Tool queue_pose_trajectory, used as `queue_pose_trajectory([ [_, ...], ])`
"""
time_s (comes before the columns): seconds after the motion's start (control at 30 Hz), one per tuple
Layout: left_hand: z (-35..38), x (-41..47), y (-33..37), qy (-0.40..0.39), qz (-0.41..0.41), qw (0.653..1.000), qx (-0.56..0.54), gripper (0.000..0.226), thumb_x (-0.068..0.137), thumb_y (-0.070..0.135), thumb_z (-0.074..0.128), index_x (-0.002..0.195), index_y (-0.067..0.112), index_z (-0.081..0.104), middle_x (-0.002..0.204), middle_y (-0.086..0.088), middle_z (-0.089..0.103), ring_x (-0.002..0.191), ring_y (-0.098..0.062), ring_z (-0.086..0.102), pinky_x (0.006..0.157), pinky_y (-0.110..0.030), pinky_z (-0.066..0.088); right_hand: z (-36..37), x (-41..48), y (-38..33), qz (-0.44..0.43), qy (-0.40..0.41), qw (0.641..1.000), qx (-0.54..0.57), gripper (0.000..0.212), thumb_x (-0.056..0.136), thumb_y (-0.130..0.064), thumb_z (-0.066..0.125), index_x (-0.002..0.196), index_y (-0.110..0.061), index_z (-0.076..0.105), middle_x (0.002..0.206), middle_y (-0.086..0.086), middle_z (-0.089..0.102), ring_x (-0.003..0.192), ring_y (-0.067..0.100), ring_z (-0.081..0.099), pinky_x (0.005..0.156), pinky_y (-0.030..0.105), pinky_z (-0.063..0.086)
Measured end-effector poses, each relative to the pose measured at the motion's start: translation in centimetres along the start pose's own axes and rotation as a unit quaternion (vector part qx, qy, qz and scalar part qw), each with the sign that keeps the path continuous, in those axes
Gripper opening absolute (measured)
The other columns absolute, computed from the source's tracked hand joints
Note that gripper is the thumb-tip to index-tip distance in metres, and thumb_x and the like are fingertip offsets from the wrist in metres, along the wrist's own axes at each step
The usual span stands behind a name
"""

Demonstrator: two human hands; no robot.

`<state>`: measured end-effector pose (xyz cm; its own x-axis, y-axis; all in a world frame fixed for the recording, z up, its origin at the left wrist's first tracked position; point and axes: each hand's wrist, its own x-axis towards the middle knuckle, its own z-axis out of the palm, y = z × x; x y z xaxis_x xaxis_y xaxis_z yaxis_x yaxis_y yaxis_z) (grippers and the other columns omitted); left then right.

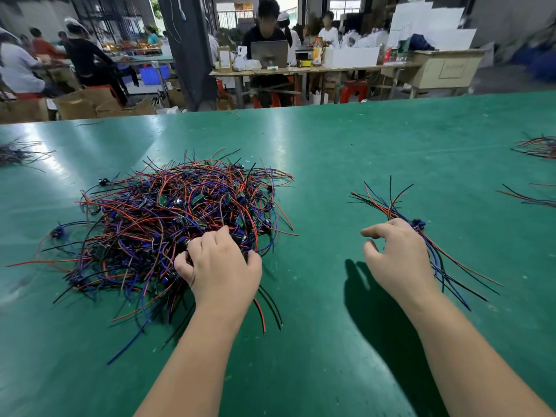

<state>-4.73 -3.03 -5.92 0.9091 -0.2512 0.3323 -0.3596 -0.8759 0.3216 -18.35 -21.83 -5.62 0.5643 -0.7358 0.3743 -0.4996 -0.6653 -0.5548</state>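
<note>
The pile of wires (pixel 180 221) is a loose, tangled heap of thin red, blue and black leads, with small green boards and dark little parts caught among them. It lies on the green counter (pixel 331 152), spreading toward ten o'clock from the left hand (pixel 219 266). That hand's fingers curl into the heap's near edge, and stray ends trail out toward six and eight o'clock. The bundle (pixel 391 206) is far smaller (too crossed to count), its leads gathered side by side. The right hand (pixel 397 257) grips it mid-length. Its far ends fan toward eleven o'clock, the near ends trail toward four o'clock, and a small dark part sits at the grip.
</note>
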Motion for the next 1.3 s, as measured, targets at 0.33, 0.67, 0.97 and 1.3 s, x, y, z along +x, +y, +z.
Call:
queue_pose_trajectory([
  [0.33, 0.3, 0.9, 0.0, -0.045, -0.070, 0.975, -0.208, 0.043, 0.084, 0.033, 0.058, 0.127, 0.028, 0.055, 0.118, 0.001, 0.061, 0.114, -0.022, 0.046, 0.097, -0.038, 0.031, 0.4, -0.4, -0.6, -0.030, -0.005, 0.997, 0.074, 0.017, 0.083, -0.006, 0.061, 0.092, -0.016, 0.073, 0.088, -0.005, 0.057, 0.066, -0.005, 0.044, 0.064, 0.013, 0.026],
  [0.67, 0.0, 0.9, 1.2, -0.029, -0.259, 0.643, -0.720, 0.010, 0.084, 0.002, 0.068, 0.084, 0.012, 0.067, 0.076, 0.001, 0.070, 0.066, -0.004, 0.064, 0.059, -0.008, 0.048, -0.2, -1.2, -2.2, -0.065, 0.027, 0.985, 0.160, 0.022, 0.079, 0.004, 0.061, 0.082, -0.013, 0.073, 0.077, -0.005, 0.060, 0.070, 0.001, 0.056, 0.064, 0.003, 0.036],
  [0.97, -2.0, -0.5, 2.5, -0.254, -0.158, 0.572, -0.764, 0.021, 0.061, 0.001, 0.071, 0.077, 0.015, 0.068, 0.078, 0.000, 0.073, 0.061, -0.005, 0.065, 0.052, -0.010, 0.047, -0.3, -1.2, -3.2, 0.136, -0.134, 0.882, 0.430, 0.018, 0.087, 0.001, 0.057, 0.088, -0.008, 0.071, 0.073, 0.006, 0.068, 0.055, 0.012, 0.057, 0.056, 0.019, 0.043],
  [1.3, -1.5, -4.1, 3.4, -0.475, 0.133, 0.654, -0.574, 0.020, 0.073, 0.000, 0.074, 0.072, 0.020, 0.072, 0.082, -0.008, 0.074, 0.071, -0.015, 0.068, 0.069, -0.022, 0.053, -1.3, -1.3, -3.5, 0.169, -0.253, 0.717, 0.627, 0.017, 0.063, -0.006, 0.068, 0.079, -0.009, 0.073, 0.085, 0.014, 0.073, 0.056, 0.010, 0.062, 0.050, 0.013, 0.048],
])
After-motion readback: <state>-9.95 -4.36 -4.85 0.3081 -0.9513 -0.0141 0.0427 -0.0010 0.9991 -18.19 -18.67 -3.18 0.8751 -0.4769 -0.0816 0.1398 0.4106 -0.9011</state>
